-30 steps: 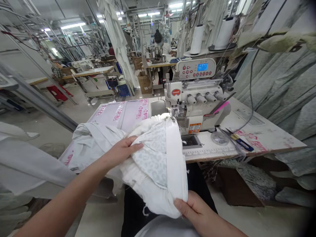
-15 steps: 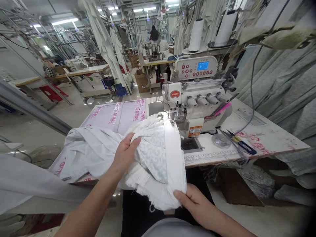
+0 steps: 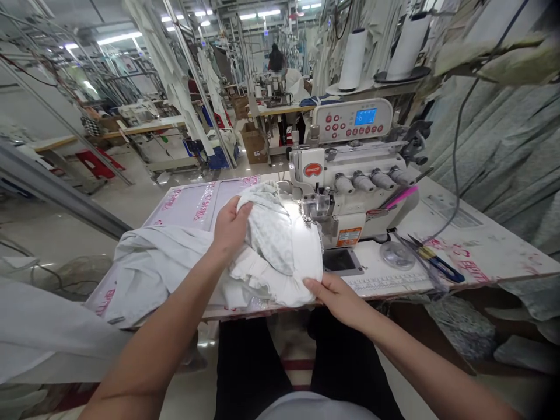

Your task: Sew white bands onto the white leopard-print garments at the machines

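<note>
Way to the presser foot [image 3: 317, 207] blocked by the bunched white fabric [image 3: 280, 251]

From the left hand [image 3: 230, 224], passage toward the overlock machine [image 3: 350, 186] is barred by the fabric, which is heaped up against the machine's front. Along the table [image 3: 481, 256], a low route is offered to the right hand [image 3: 336, 300] over the flat ruler strip [image 3: 385, 284], with the clear plastic disc [image 3: 397, 255] and the scissors [image 3: 431, 259] standing as the next obstacles. Overhead reach is limited by the machine's control panel [image 3: 352, 119].

Fabric bundle [image 3: 280, 256] on table [image 3: 481, 251], left of overlock machine [image 3: 350, 186]
</note>
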Available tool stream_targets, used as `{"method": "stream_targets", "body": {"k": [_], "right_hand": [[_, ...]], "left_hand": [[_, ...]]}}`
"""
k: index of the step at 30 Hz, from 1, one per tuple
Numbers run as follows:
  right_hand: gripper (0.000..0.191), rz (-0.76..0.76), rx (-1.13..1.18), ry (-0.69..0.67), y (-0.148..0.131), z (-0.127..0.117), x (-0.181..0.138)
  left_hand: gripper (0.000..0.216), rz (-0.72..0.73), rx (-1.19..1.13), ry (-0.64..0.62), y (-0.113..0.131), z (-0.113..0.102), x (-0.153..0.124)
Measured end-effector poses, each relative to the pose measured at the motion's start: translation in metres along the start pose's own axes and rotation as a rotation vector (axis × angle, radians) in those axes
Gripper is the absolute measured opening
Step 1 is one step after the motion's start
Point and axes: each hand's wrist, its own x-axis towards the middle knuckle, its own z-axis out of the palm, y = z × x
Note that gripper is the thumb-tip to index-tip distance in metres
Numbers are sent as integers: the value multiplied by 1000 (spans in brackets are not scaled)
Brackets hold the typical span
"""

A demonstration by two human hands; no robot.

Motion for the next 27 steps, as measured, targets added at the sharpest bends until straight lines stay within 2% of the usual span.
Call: {"method": "stream_targets", "body": {"k": [1,3,4,5,6,8,10,12,14,17,19,20,23,25,27], "right_hand": [[38,-3,6,4,0,-3,6],[36,-7,57,-1,-1,-9,16],[35,-3,102,-11,-2,-11,21],[34,2,148,-24,-3,-13,24],[34,5,188,-35,-4,-14,27],[33,7,235,-51,-8,-16,29],[34,5,247,-53,-10,-17,29],[34,14,264,-56,-12,-20,30],[33,28,287,-50,-10,-23,33],[32,37,331,-26,-5,-23,34],[32,39,362,-11,-1,-13,24],[33,41,375,-7,0,-5,14],[34,87,384,-70,5,32,-34],[37,143,339,-158,10,56,-68],[37,137,258,-145,15,72,-92]], "left_hand": [[27,19,32,21,-1,1,4],[27,102,150,147,-1,2,0],[26,175,228,205,-1,3,-7],[24,264,306,206,-1,4,-18],[21,349,372,117,0,5,-32],[21,416,440,-259,2,10,-59],[28,313,411,-632,3,15,-75],[30,148,328,-851,6,19,-75],[29,39,251,-966,12,19,-68],[29,78,253,-953,26,8,-73],[30,169,268,-996,36,-3,-98],[30,185,258,-1075,39,-8,-117],[31,75,206,-1323,42,-20,-178],[32,-22,210,-1341,37,-21,-209],[33,-77,212,-1292,30,-18,-224]]}}
